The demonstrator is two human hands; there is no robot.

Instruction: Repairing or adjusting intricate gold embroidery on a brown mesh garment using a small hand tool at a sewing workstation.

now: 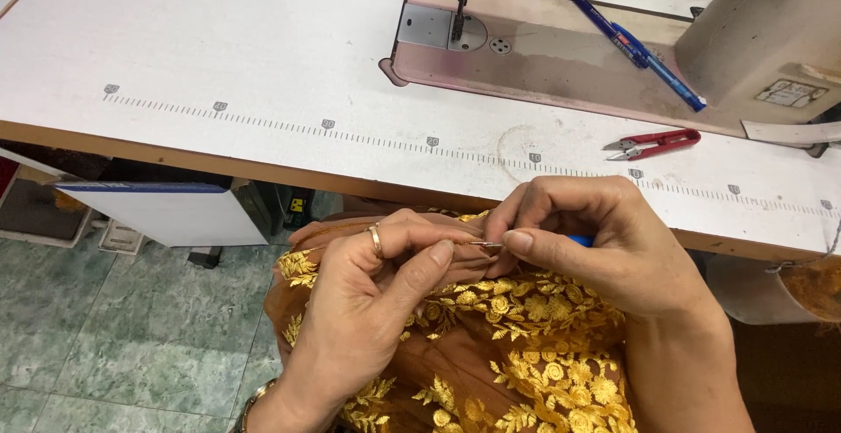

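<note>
Low in the lap lies one brown cloth (491, 345) with gold flowers; the left hand (368, 310) pinches a fold while the right hand (596, 249) clamps a blue-handled tool (578, 240), its tip in the seam, so work looks underway, extent unclear. Beyond, on the table (263, 74): one red snips (653, 144), two blue pens (631, 43), one sewing machine (561, 48)

brown fabric (473, 372) | gold floral embroidery | bunched in lap | blue-handled tool (578, 241) pinched

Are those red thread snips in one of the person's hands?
No, the red thread snips lie untouched on the white table, beyond both hands.
</note>
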